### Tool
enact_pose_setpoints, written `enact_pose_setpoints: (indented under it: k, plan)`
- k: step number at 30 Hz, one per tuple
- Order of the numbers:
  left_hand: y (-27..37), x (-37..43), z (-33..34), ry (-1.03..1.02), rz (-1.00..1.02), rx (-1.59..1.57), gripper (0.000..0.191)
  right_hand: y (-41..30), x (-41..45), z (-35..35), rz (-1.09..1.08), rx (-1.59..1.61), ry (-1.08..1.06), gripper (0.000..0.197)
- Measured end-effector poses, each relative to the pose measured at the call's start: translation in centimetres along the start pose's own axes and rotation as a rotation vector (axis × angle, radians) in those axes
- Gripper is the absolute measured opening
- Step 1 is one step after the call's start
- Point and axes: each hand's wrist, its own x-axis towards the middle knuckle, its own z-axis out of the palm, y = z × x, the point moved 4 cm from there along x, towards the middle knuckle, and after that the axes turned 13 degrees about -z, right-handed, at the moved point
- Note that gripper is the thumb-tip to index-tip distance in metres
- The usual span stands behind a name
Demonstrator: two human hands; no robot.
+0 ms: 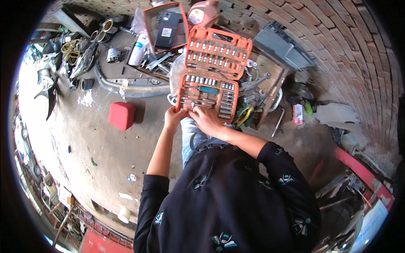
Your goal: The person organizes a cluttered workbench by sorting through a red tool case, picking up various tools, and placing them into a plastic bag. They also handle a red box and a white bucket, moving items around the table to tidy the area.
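An orange socket set case (234,83) lies unfolded in front of me, its lid leaning towards the wall. Small sockets or bits fill rows in the lid, and more sockets stand in the lower half. A teal-handled driver (208,89) lies across the lower half, above metal bars (197,100). My left hand (174,117) grips the case's near left corner. My right hand (205,119) rests at the near edge, fingers bent over it beside the left fingertips; whether it holds a small part is hidden.
A wooden tray (276,83) with wrenches and yellow-handled pliers (246,116) sits right of the case. A red box-like object (121,116) stands on the floor to the left. An orange-edged box (183,19) holds a dark phone box (167,30). A brick wall rises right.
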Motion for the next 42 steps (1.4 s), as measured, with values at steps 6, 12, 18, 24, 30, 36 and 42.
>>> enact_pose_setpoints:
  k: [6,12,18,24,30,36,42]
  plan:
    - [-1.3,1.6,-1.0,-0.022,0.046,0.110,0.016,-0.8,0.6,-1.5,-0.046,-0.015,0.009,0.033]
    - [-0.8,1.2,-0.1,0.040,0.011,0.070,0.013,-0.6,0.4,-2.1,-0.013,0.039,-0.049,0.032]
    - [-0.4,1.2,-0.5,0.022,-0.057,0.069,0.014,1.0,0.2,-3.5,0.115,0.288,0.087,0.027]
    - [0.8,0.0,0.1,-0.139,-0.107,0.086,0.019,7.0,-1.8,-8.5,0.527,-0.150,0.694,0.052]
    - [-0.3,0.9,-0.4,-0.220,-0.085,0.038,0.015,14.0,-3.8,-5.8,0.858,-0.011,0.773,0.031]
    - [-0.6,1.1,-0.8,-0.236,-0.063,0.008,0.016,15.6,-3.4,-6.3,1.057,0.141,0.755,0.050]
    - [0.9,-0.6,-0.6,-0.206,0.025,0.066,0.017,14.5,-2.6,-7.4,1.062,0.059,0.803,0.057]
